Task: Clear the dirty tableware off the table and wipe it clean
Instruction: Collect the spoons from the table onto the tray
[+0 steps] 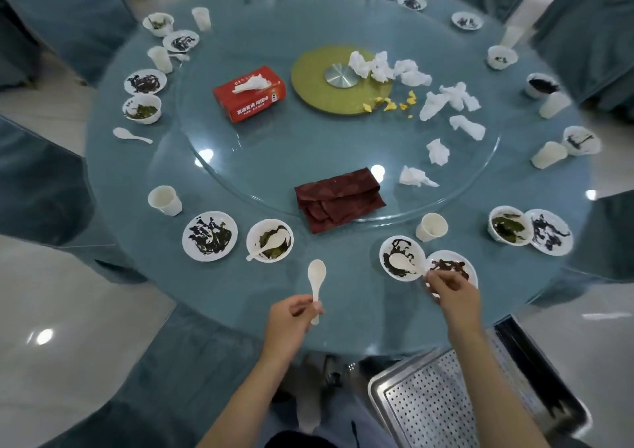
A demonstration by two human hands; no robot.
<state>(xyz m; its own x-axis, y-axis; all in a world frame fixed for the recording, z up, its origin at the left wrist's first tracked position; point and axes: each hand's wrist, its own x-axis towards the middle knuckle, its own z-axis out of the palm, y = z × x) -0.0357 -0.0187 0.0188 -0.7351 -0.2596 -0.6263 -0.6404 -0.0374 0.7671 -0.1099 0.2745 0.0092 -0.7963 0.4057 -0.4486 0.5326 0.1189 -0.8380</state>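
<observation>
Head view of a round table [343, 314] during clearing. The left hand [291, 317] pinches the handle of a white plastic spoon [316, 277] between thumb and curled fingers. The spoon's long axis runs near to far, with the scoop end pointing away from the person, over the table's near edge.

The right hand [451, 293] has its fingers curled down onto the near rim of a small plate [442, 255] smeared with dark residue, and it appears to pinch that rim, though blur leaves the exact grip uncertain. The plate lies just beyond those fingers and touches a soiled bowl [386, 252] on its left, in which a second spoon [403, 263] rests.

A perforated metal tray [429, 413] sits below the table's near right edge. It is nearer the right hand than the left, so the likely next move carries plate and spoon near and right.

The dark red cloth [339, 200] lies folded on the near edge of the glass turntable [274, 159], untouched, and wiping has not begun. Many soiled dishes remain around the rim.

The red tissue box [250, 96] bears white Chinese characters, too small to read reliably.
</observation>
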